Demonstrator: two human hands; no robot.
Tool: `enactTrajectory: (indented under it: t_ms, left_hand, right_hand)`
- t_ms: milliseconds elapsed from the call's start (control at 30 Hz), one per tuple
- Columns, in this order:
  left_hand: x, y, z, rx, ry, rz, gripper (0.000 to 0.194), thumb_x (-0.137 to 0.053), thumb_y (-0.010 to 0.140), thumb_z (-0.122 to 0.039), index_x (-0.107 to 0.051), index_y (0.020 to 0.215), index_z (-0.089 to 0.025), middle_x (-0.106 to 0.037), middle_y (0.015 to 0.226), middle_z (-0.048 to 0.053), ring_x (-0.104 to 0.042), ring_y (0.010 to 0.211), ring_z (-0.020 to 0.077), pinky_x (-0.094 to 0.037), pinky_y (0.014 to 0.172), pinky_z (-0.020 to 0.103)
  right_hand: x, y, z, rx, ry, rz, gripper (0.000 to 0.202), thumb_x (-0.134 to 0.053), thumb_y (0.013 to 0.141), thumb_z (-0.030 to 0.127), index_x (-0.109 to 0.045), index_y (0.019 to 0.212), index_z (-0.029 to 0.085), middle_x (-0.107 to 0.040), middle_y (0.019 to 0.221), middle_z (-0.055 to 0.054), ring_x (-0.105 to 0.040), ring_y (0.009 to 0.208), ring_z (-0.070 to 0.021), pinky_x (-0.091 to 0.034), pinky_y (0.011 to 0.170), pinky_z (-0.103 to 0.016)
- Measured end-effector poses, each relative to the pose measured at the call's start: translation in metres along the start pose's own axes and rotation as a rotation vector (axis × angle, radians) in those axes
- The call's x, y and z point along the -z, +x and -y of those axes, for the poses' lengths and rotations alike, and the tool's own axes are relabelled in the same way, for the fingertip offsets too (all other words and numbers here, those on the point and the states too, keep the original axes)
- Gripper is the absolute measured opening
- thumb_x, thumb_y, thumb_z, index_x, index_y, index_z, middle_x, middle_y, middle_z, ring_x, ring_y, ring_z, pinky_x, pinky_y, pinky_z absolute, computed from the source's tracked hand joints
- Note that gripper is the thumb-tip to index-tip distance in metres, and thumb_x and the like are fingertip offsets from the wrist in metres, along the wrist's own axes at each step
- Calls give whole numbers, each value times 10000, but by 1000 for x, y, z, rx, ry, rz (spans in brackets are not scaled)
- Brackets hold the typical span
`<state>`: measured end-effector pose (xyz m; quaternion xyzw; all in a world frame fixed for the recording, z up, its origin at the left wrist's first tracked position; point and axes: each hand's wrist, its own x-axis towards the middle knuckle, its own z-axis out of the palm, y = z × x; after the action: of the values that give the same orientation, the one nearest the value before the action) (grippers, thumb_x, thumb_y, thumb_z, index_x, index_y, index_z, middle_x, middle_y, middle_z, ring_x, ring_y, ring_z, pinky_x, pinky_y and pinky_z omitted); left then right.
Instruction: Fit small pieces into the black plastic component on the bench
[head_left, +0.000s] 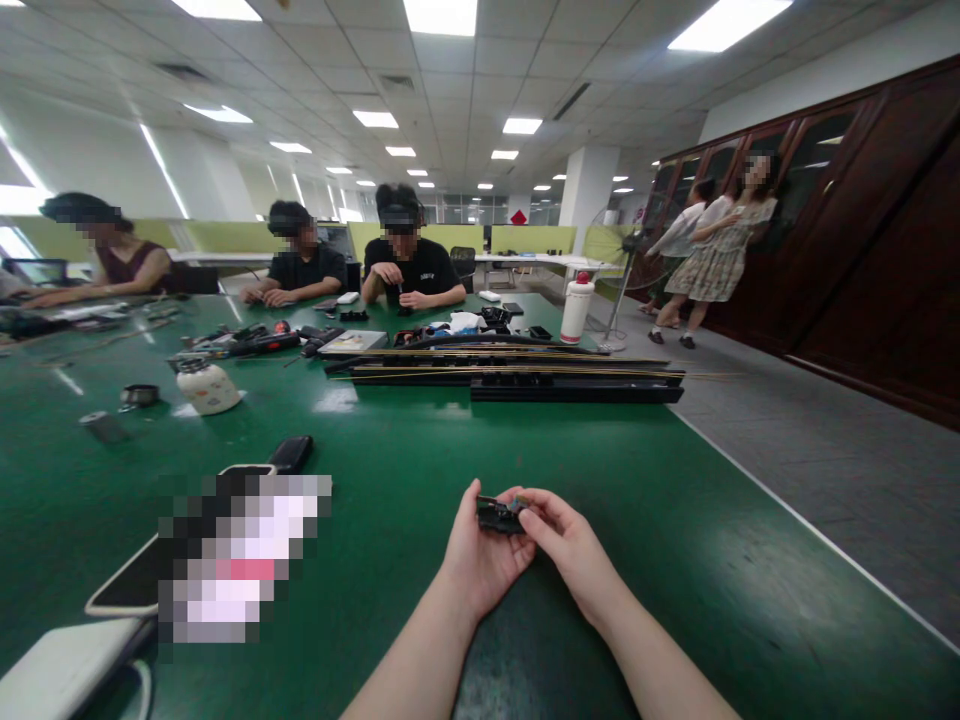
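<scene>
A small black part (501, 518) with a thin raised piece on top is held just above the green table (375, 560). My left hand (484, 560) cradles it from below and from the left, the thumb pointing up beside it. At its right end, my right hand (562, 540) pinches the part between thumb and fingers, near a small greyish bit. The fingertips partly cover the part, and its fine details are too small to tell.
A blurred-out phone (247, 560), a dark tablet-like device and a pale box (67, 665) lie at the left. Behind are a patterned jar (208, 388), long black rails (577, 388) and a white bottle (576, 310). Several people sit across the table; others stand at right.
</scene>
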<state>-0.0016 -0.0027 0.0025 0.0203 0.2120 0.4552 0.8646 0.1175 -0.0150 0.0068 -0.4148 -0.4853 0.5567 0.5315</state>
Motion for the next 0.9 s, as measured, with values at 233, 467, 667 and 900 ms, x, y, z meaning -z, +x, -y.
enactTrajectory:
  t_ms: [233,467,667,900]
  left_hand:
    - [-1,0,0,13,38,16,402,-436,814,-511,-563,894,-138,-616,703,59,-590,559,152,-480,553,261]
    - [0,0,0,18,70,30,420,-415,823,-510,-560,945,-135,-632,715,66,-595,541,152,-478,550,269]
    - [1,0,-1,19,74,56,416,-427,820,-498,-556,971,-133,-644,746,79,-604,563,155,-475,574,270]
    - [0,-1,-1,16,82,44,412,-412,829,-497,-555,966,-135,-640,751,82,-597,561,151,-468,576,271]
  right_hand:
    - [2,0,1,-21,81,-9,267,-673,699,382,-650,909,218,-681,949,-40,-595,912,-197,-409,895,-365]
    - [4,2,-1,-114,210,-99,338,-725,636,377,-638,908,197,-684,918,-41,-609,889,-197,-418,877,-358]
    - [3,1,3,-164,339,-145,336,-762,593,317,-644,883,196,-685,850,-14,-616,781,-152,-453,778,-302]
    - [3,1,6,-199,408,-179,324,-779,564,283,-655,848,189,-681,788,-1,-602,700,-118,-450,711,-258]
